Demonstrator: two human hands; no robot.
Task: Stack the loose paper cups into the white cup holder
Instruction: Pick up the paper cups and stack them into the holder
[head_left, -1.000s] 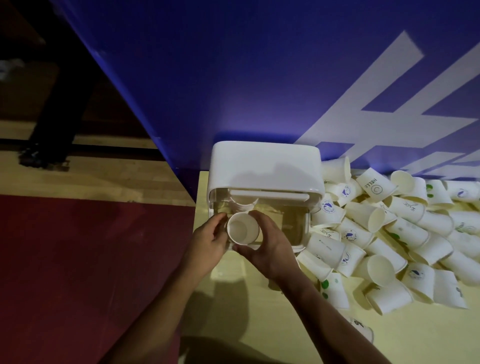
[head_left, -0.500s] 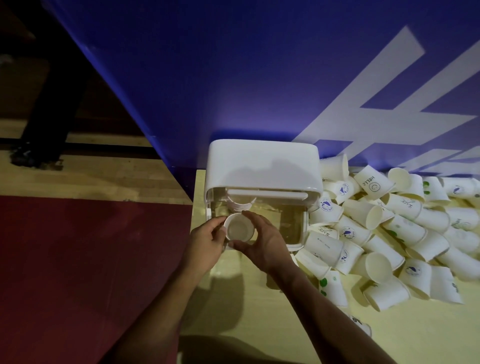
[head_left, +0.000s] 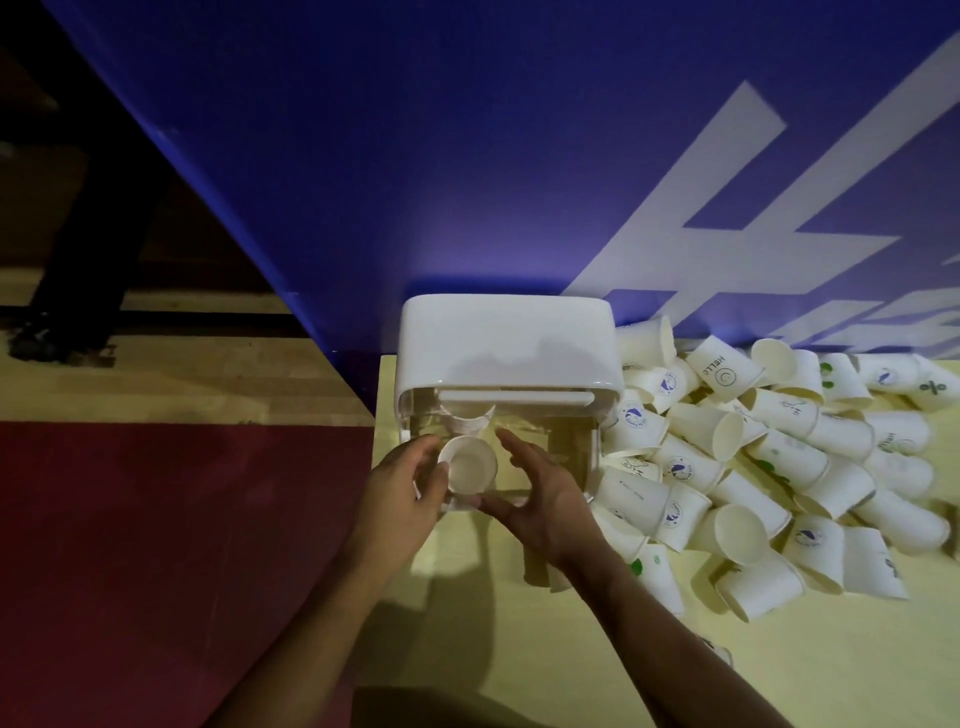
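Observation:
The white cup holder stands at the table's back edge, with a clear front compartment. Inside it, a short stack of cups hangs below the lid. A white paper cup is held mouth toward me just in front of that stack, at the holder's left side. My left hand grips the cup from the left, thumb on its rim. My right hand is to the right of the cup with fingers spread; only the thumb tip is close to it. A heap of loose paper cups lies to the right.
A blue panel with white lettering rises directly behind the holder. The yellow table ends at a left edge beside my left hand, with red and wooden floor beyond. A few cups lie near my right forearm.
The cup has moved slightly up toward the holder's stack. My right hand has let go of it and spread its fingers, while my left hand keeps hold.

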